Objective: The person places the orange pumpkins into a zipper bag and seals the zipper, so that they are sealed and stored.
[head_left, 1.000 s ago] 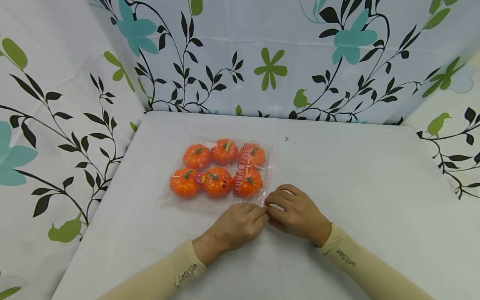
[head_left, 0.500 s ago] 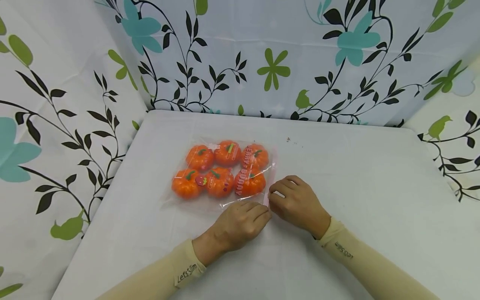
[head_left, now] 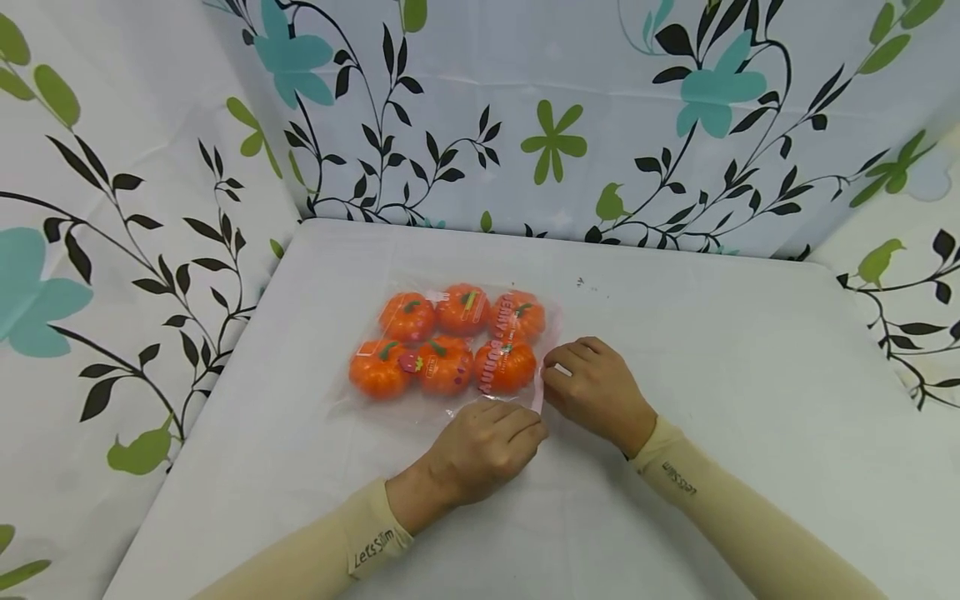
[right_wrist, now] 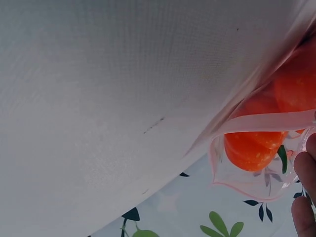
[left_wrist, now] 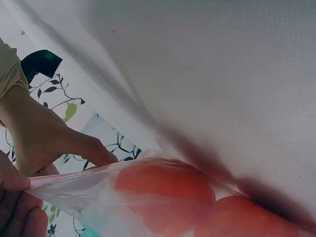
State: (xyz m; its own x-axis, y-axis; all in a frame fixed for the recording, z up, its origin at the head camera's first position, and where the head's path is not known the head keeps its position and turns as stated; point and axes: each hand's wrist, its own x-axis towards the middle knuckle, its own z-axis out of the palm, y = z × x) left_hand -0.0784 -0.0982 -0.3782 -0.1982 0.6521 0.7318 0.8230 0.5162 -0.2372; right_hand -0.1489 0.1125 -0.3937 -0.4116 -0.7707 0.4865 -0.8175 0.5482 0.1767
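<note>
A clear zip bag (head_left: pixel 360 406) with a pink edge lies on the white table, printed with pink lettering. Several small orange pumpkins (head_left: pixel 445 365) with green stems sit inside it in two rows. My left hand (head_left: pixel 483 450) pinches the bag's near right corner; the left wrist view shows the plastic pulled taut from my left fingertips (left_wrist: pixel 19 181). Farther up the pink edge, my right hand (head_left: pixel 598 392) holds the strip with bent fingers, its fingertips partly hidden. In the right wrist view, the pink strip (right_wrist: pixel 271 122) stands apart from the bag's other rim.
The white table (head_left: pixel 735 375) stretches to both sides of the bag. Small dark specks (head_left: pixel 581 283) mark it beyond the bag. A patterned curtain (head_left: pixel 450 100) with leaves and flowers hangs along the back and sides.
My right hand has slid away from the left hand, up along the pink edge, widening the gap between them. The left hand keeps its hold at the corner. The head view has shifted slightly.
</note>
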